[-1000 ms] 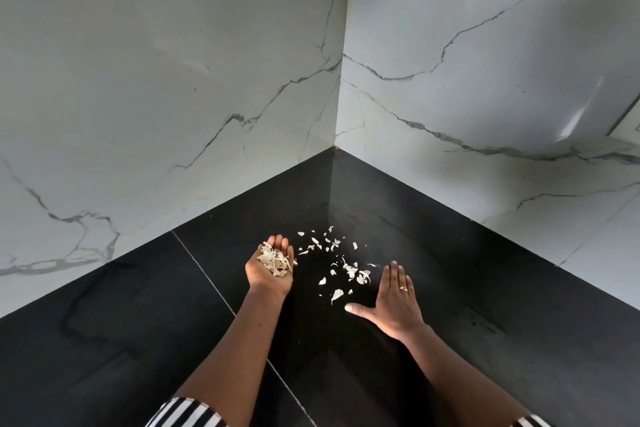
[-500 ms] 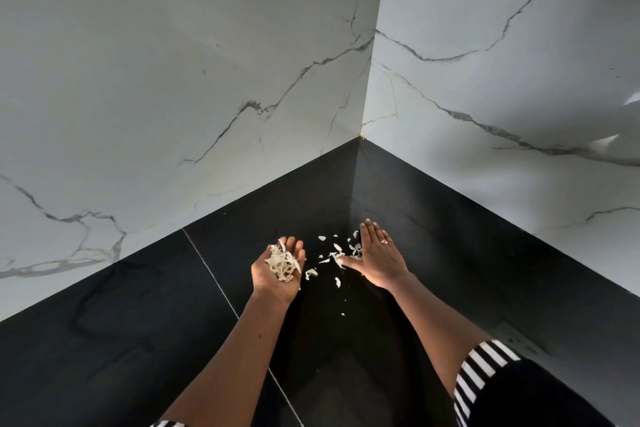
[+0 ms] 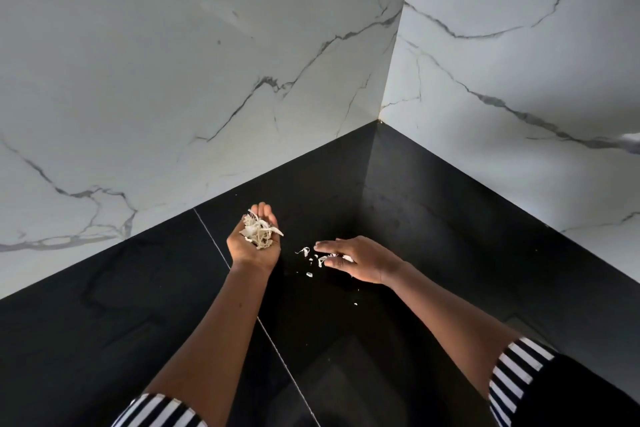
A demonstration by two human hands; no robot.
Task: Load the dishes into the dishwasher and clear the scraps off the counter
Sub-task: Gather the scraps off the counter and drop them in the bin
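My left hand (image 3: 254, 246) is turned palm up over the black counter (image 3: 104, 322) and cups a pile of pale scraps (image 3: 259, 231). To its right, my right hand (image 3: 360, 258) lies palm down with straight fingers on the counter, touching a small cluster of loose white scraps (image 3: 311, 256). Part of that cluster is hidden under the fingers. A few tiny bits lie nearer me, one of them a stray scrap (image 3: 355, 304). No dishes or dishwasher are in view.
The counter runs into a corner (image 3: 379, 121) between two white marble-look walls. A thin seam (image 3: 221, 253) crosses the counter just beside my left hand. My striped sleeves show at the bottom of the view.
My right hand has swept the loose scraps leftward and toward me into a tighter cluster. My left hand stays cupped with its pile. The view has shifted left.
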